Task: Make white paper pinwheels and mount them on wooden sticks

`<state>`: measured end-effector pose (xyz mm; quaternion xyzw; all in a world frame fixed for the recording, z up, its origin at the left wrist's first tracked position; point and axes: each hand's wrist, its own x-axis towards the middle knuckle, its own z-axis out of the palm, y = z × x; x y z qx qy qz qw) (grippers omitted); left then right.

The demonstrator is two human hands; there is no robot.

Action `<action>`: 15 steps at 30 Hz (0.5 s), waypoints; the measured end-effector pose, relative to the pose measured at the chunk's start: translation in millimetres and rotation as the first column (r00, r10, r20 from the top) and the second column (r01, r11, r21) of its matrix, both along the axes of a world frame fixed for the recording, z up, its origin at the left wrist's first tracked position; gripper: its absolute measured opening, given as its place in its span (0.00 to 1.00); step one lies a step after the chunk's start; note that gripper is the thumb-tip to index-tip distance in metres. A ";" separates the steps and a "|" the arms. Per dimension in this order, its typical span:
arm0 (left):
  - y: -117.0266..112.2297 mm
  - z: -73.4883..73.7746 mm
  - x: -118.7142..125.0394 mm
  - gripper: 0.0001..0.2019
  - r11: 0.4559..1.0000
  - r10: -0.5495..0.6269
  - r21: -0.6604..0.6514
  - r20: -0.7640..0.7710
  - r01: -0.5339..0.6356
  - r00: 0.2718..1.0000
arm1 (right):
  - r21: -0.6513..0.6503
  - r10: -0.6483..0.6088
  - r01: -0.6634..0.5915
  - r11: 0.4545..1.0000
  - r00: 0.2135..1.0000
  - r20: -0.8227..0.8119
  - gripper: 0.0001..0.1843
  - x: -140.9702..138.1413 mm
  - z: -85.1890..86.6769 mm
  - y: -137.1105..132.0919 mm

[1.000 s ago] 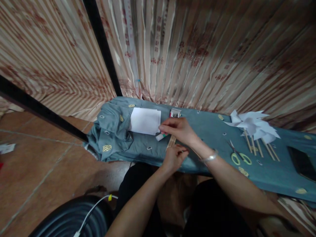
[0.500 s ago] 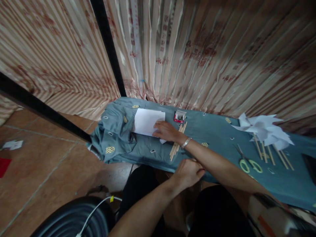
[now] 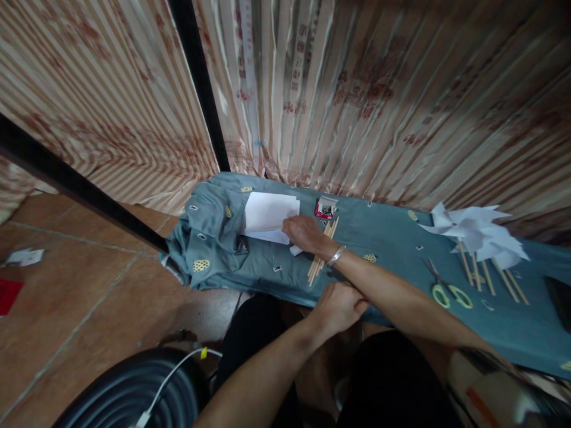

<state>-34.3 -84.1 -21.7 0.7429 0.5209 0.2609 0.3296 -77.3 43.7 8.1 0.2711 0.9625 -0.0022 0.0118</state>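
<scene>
My right hand (image 3: 303,233), with a silver bracelet at the wrist, reaches across to a stack of white paper (image 3: 270,211). Its fingers are pinched on the right edge of the top sheet, whose near edge is shifted off the sheet below. A small white roll-like thing (image 3: 295,250) lies just under this hand. Beneath the right wrist is a bundle of thin wooden sticks (image 3: 316,267). My left hand (image 3: 340,304) is closed in a fist below the right forearm, at the table's front edge; what is inside its fingers is hidden.
A small red open box (image 3: 324,208) with small metal pieces stands behind the sticks. Scissors with green handles (image 3: 451,295) and several white paper pinwheels (image 3: 477,232) on sticks lie to the right. A dark flat object (image 3: 558,300) sits at the far right of the cloth-covered table (image 3: 388,238).
My right hand's fingers have drawn in from lying over the paper to its right edge. The top sheet has slid back, exposing the sheet beneath. My left hand stays closed.
</scene>
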 end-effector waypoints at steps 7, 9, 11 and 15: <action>1.3 -0.2 -0.6 0.10 1.000 0.001 0.001 0.025 -0.001 1.000 | -0.074 -0.113 0.108 0.991 0.992 -0.056 0.13 2.5 3.2 4.8; 1.0 0.8 -0.2 0.11 1.000 0.001 -0.009 0.016 -0.001 1.000 | -0.161 -0.151 0.132 0.978 0.983 -0.108 0.14 3.6 1.5 6.0; 1.0 1.3 0.1 0.11 1.000 -0.007 -0.014 0.016 0.007 1.000 | -0.278 -0.205 0.143 0.950 0.957 -0.206 0.14 4.4 -1.7 7.6; 1.6 -2.0 -0.4 0.10 1.000 0.000 -0.009 0.064 0.001 0.998 | -0.426 -0.306 0.128 0.895 0.873 -0.381 0.08 7.1 -7.3 13.9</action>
